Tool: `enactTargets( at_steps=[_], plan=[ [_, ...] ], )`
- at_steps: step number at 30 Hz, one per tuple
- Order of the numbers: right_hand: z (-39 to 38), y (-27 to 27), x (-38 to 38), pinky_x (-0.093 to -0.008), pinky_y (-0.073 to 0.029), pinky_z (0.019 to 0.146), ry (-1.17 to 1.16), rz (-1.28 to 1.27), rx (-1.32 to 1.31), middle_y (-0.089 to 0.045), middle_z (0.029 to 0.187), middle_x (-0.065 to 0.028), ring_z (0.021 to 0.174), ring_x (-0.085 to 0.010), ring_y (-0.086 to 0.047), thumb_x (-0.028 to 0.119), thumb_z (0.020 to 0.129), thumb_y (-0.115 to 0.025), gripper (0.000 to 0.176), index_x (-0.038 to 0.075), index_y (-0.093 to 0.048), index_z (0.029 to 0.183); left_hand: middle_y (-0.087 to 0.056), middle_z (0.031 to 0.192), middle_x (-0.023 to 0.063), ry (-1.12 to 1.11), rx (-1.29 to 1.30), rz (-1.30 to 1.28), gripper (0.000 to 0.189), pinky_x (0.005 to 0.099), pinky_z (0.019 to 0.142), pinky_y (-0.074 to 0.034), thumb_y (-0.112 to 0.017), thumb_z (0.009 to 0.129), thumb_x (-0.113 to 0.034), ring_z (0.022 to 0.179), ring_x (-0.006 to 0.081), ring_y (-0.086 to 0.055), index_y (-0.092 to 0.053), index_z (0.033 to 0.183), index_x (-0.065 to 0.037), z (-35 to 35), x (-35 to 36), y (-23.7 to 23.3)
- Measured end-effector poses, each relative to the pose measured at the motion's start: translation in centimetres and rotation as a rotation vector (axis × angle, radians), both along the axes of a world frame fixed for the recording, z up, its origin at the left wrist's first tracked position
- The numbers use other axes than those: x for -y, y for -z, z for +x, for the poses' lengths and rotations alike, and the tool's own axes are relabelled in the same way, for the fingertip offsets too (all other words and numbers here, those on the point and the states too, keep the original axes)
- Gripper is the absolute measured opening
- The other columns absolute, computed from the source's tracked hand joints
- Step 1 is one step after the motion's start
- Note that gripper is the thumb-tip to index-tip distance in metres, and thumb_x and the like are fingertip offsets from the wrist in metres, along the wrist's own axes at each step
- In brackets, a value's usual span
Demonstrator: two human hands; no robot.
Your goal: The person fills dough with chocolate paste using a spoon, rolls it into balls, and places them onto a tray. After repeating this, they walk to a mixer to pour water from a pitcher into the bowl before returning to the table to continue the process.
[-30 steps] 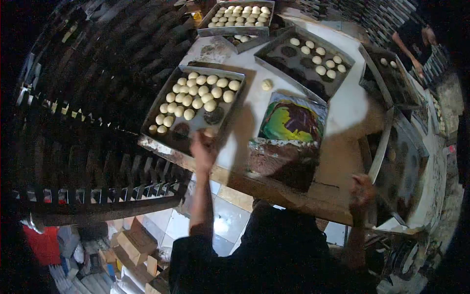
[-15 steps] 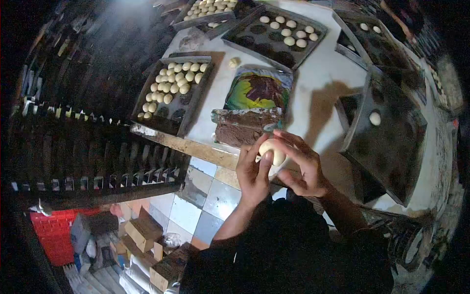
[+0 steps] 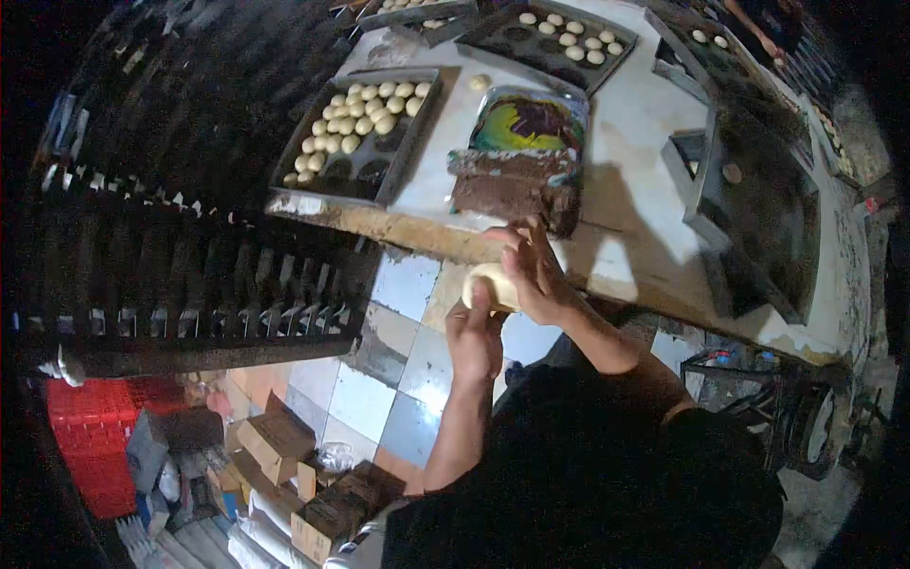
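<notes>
A pale piece of dough (image 3: 491, 287), rounded and slightly flattened, is held over the table's front edge. My left hand (image 3: 474, 341) grips it from below, thumb pressed on its face. My right hand (image 3: 542, 284) lies against the dough's right side with its fingers stretched out rather than wrapped round it. Just beyond my hands, a block of brown paste (image 3: 517, 190) sits on the table in an opened green and yellow wrapper (image 3: 526, 123). One dough ball (image 3: 480, 82) rests alone on the tabletop behind it.
To the left, a dark tray (image 3: 393, 180) holds several dough balls. Another tray (image 3: 550, 66) with dough balls stands at the back, and more trays (image 3: 758, 218) overlap on the right. A dark slatted rack (image 3: 190, 332) borders the left. Cardboard boxes (image 3: 275, 441) and a red crate (image 3: 90, 417) are on the floor.
My hands and the dough have moved left relative to the table, off its edge. My right fingers have straightened from their curl around the dough. The view has shifted, showing more floor.
</notes>
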State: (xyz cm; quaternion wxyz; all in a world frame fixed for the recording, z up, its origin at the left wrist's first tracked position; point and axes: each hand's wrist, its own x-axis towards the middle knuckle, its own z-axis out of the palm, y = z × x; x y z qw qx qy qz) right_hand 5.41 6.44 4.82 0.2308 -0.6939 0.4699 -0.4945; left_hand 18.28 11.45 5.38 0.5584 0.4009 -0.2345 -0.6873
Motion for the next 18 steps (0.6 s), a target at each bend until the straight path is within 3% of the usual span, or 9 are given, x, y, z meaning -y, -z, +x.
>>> enactTargets(
  at_steps=[1,2,6,7,8,10,11,14,18],
  plan=[
    [1.5,1.1,-0.6,-0.0440,-0.042,0.085,0.019,-0.008,0.038,-0.054,0.103,-0.0195,0.094,-0.0360,-0.054,0.035,0.099,-0.039,0.037,0.004,-0.056,0.109,-0.063,0.110,0.0119,-0.043,-0.010,-0.026,0.028,0.0347,0.087,-0.049,-0.054,0.098,-0.022,0.097,0.0219,-0.062,-0.058,0.113,0.001,1.2,-0.8,1.9],
    [2.8,2.4,-1.2,-0.0448,-0.042,0.085,0.037,-0.018,0.072,-0.054,0.103,-0.0193,0.094,-0.0368,-0.054,0.037,0.099,-0.037,0.040,0.003,-0.056,0.111,-0.065,0.103,0.0108,-0.021,0.141,-0.084,0.030,0.0315,0.084,-0.050,-0.054,0.098,-0.024,0.092,0.0176,-0.063,-0.058,0.110,0.003,1.7,-2.2,3.3],
    [2.7,3.8,-3.5,-0.0379,-0.046,0.083,-0.280,0.306,0.241,-0.062,0.097,-0.0146,0.093,-0.0267,-0.060,0.042,0.097,-0.043,0.045,0.001,-0.059,0.108,-0.066,0.102,0.0163,0.188,-0.201,0.168,0.035,0.0282,0.077,-0.055,-0.057,0.096,-0.026,0.090,0.0158,-0.065,-0.058,0.111,0.006,4.3,-3.8,3.9],
    [1.9,4.7,-3.3,-0.0347,-0.049,0.079,-0.247,0.379,0.375,-0.064,0.092,-0.0130,0.089,-0.0236,-0.063,0.027,0.096,-0.051,0.028,0.001,-0.061,0.103,-0.065,0.104,0.0187,0.219,-0.257,0.228,0.039,0.0284,0.078,-0.056,-0.058,0.096,-0.028,0.092,0.0170,-0.065,-0.058,0.113,0.007,5.2,-3.6,3.9],
    [-2.0,7.7,-0.8,-0.0357,-0.049,0.079,0.022,0.457,0.064,-0.065,0.092,-0.0145,0.090,-0.0260,-0.064,0.008,0.090,-0.056,0.014,0.002,-0.062,0.102,-0.064,0.111,0.0205,0.280,-0.265,0.188,0.044,0.0297,0.082,-0.057,-0.058,0.095,-0.030,0.095,0.0194,-0.066,-0.056,0.117,0.008,5.5,-3.2,5.5],
    [-7.6,8.7,1.3,-0.0429,-0.045,0.089,0.368,0.147,-0.422,-0.061,0.105,-0.0193,0.102,-0.0336,-0.058,-0.007,0.082,-0.052,0.028,0.003,-0.058,0.107,-0.064,0.111,0.0172,0.309,-0.188,0.190,0.042,0.0310,0.085,-0.054,-0.056,0.097,-0.031,0.098,0.0202,-0.065,-0.057,0.117,0.006,6.0,-2.0,5.6],
    [-10.3,11.3,2.7,-0.0457,-0.043,0.093,0.564,0.280,-0.635,-0.057,0.112,-0.0195,0.103,-0.0390,-0.055,-0.010,0.078,-0.049,0.033,0.004,-0.056,0.107,-0.064,0.112,0.0164,0.303,-0.166,0.171,0.042,0.0319,0.088,-0.052,-0.055,0.097,-0.031,0.101,0.0208,-0.064,-0.057,0.118,0.006,5.8,-1.3,5.3],
    [-16.8,14.7,3.9,-0.0485,-0.046,0.089,0.373,0.246,-1.030,-0.054,0.118,-0.0200,0.099,-0.0437,-0.057,-0.006,0.077,-0.052,0.036,0.004,-0.058,0.111,-0.062,0.118,0.0155,0.232,-0.128,0.056,0.044,0.0349,0.096,-0.047,-0.054,0.098,-0.033,0.111,0.0226,-0.059,-0.057,0.123,0.003,5.1,1.6,3.4],
    [-18.4,15.8,3.7,-0.0506,-0.050,0.081,0.128,0.370,-0.809,-0.058,0.108,-0.0223,0.092,-0.0441,-0.060,0.002,0.080,-0.055,0.037,0.006,-0.059,0.117,-0.055,0.129,0.0180,0.084,-0.174,0.053,0.060,0.0452,0.104,-0.040,-0.056,0.094,-0.035,0.120,0.0288,-0.054,-0.040,0.138,0.003,7.0,4.7,4.2]
  ],
)
